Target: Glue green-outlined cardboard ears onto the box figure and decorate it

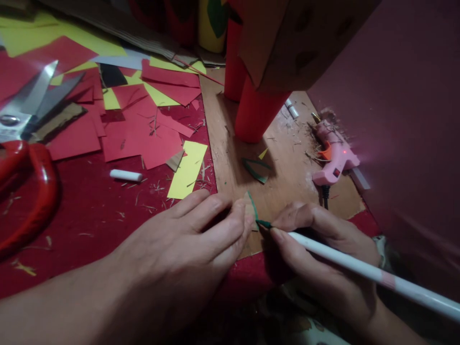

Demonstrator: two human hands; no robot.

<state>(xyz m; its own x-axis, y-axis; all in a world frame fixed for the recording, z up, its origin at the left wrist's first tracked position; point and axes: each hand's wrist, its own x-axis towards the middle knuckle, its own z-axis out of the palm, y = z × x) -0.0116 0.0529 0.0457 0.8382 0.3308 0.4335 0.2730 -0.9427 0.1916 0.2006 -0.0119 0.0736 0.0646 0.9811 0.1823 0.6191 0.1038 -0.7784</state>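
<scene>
My left hand (201, 235) presses a small cardboard piece (250, 211) down with its bunched fingertips, covering most of it. Green colour runs along the piece's curved right edge. In my right hand (319, 239) is a white-handled paintbrush (345, 261), gripped near its front. Its dark green tip touches the cardboard's lower right edge. Just beyond lies another small cardboard piece (257, 170), leaf-shaped with green edges. A tiny yellow paper triangle (263, 154) is beside that one. Both hands rest over the near end of a brown board (287, 187).
Red cylinders (260, 112) hold up a cardboard box (283, 43) behind my hands. To the right lies a pink glue gun (336, 158) with a red light. Large red-handled scissors (43, 167), a white stick (125, 175) and red paper scraps (143, 124) are on the left.
</scene>
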